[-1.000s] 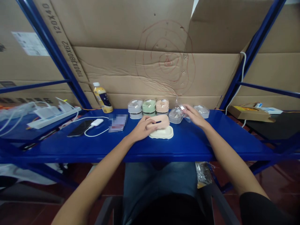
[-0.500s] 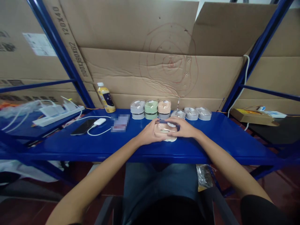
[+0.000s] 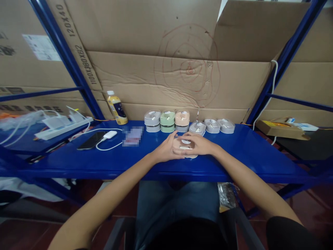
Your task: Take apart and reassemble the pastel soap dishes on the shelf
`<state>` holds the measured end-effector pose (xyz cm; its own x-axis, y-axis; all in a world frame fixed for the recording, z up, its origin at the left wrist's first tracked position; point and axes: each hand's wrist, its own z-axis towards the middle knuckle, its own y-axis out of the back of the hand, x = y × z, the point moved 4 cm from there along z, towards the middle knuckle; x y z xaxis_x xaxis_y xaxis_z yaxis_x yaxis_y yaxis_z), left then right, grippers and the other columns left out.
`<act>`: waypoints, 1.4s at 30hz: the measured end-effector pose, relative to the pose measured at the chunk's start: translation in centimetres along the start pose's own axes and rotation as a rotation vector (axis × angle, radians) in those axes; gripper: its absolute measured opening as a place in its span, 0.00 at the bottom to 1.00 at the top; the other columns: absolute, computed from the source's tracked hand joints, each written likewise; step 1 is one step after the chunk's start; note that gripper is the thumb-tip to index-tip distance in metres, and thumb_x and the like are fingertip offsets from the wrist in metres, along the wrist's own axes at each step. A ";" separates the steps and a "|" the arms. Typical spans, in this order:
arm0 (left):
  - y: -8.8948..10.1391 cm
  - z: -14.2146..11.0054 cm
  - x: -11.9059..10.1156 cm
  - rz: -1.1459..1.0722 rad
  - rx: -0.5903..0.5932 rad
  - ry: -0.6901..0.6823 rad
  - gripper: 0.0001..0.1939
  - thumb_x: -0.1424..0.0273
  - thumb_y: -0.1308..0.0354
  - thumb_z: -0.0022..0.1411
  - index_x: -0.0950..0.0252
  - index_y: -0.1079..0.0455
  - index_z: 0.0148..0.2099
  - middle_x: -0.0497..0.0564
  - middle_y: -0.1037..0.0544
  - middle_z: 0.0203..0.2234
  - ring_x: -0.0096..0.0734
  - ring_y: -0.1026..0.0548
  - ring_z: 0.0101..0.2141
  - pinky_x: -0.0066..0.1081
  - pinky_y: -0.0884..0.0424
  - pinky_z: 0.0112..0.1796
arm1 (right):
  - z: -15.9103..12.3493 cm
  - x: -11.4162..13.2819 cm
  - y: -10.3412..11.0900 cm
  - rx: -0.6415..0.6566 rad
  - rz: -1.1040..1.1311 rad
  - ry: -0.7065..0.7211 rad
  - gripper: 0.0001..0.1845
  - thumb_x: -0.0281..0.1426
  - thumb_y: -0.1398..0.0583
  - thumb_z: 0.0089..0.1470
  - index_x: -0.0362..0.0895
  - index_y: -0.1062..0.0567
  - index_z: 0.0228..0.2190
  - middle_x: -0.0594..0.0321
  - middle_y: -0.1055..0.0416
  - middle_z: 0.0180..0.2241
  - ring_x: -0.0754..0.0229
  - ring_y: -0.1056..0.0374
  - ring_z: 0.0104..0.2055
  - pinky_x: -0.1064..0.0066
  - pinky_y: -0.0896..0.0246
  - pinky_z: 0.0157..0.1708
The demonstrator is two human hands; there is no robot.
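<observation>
A pink box with rounded corners (image 3: pixel 178 147) is gripped between both my hands, above the front half of the shelf. Its clear cover (image 3: pixel 186 141) carries a pale label and sits over the pink part. My left hand (image 3: pixel 165 149) wraps around the left side. From the right, my right hand (image 3: pixel 201 144) closes over the cover and side. Under the box a cream tray-like piece (image 3: pixel 192 156) pokes out; my hands and the box hide most of it. Just behind stands a grey box with a clear lid (image 3: pixel 197 129).
Stacked grey (image 3: pixel 152 121), green (image 3: pixel 168 121) and peach (image 3: pixel 182 121) boxes line the back of the blue shelf (image 3: pixel 247 156). Two more grey boxes (image 3: pixel 220 126) stand at right. Leftward are a bottle (image 3: pixel 117 109), a dark phone (image 3: pixel 92 141), a white cable and a power strip (image 3: pixel 65 128).
My right hand has brought the clear cover from the back right onto the pink part. My left hand has shifted to the box's left side, and the cover now sits flatter.
</observation>
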<state>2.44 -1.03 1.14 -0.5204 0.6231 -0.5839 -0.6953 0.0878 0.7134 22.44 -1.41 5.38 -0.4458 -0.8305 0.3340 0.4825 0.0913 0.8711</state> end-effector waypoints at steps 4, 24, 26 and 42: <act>0.3 -0.1 -0.3 0.009 0.010 0.013 0.71 0.45 0.23 0.46 0.65 0.60 0.78 0.71 0.38 0.68 0.64 0.34 0.67 0.56 0.33 0.64 | -0.6 -0.1 -0.3 0.085 -0.045 -0.058 0.52 0.54 0.29 0.52 0.49 0.37 0.71 0.47 0.33 0.61 0.41 0.29 0.57 0.47 0.30 0.56; 1.4 -0.1 0.5 -0.113 -0.053 -0.049 0.56 0.52 0.27 0.56 0.65 0.53 0.75 0.69 0.32 0.64 0.55 0.28 0.62 0.55 0.31 0.62 | -1.4 -0.8 1.4 -0.007 -0.099 -0.043 0.52 0.53 0.30 0.53 0.52 0.39 0.72 0.49 0.30 0.57 0.41 0.29 0.53 0.47 0.31 0.55; 1.8 -0.1 0.7 -0.090 -0.130 -0.026 0.49 0.52 0.31 0.61 0.66 0.51 0.73 0.68 0.30 0.61 0.51 0.26 0.59 0.52 0.28 0.61 | -2.0 -2.5 4.5 -0.217 -0.107 -0.086 0.51 0.53 0.30 0.51 0.54 0.38 0.71 0.50 0.29 0.59 0.37 0.30 0.57 0.43 0.35 0.58; 0.9 0.4 1.3 0.040 -0.095 -0.002 0.42 0.51 0.36 0.63 0.64 0.47 0.71 0.63 0.29 0.57 0.46 0.25 0.53 0.50 0.25 0.54 | -7.8 -18.6 13.6 -0.523 -0.570 -1.254 0.46 0.55 0.29 0.49 0.39 0.30 0.59 0.33 0.33 0.58 0.32 0.29 0.57 0.48 0.32 0.52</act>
<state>1.31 0.23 1.20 -0.5479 0.6262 -0.5547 -0.7179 -0.0117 0.6960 43.16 10.98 8.17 -0.8806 0.3478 0.3219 0.1114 -0.5083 0.8539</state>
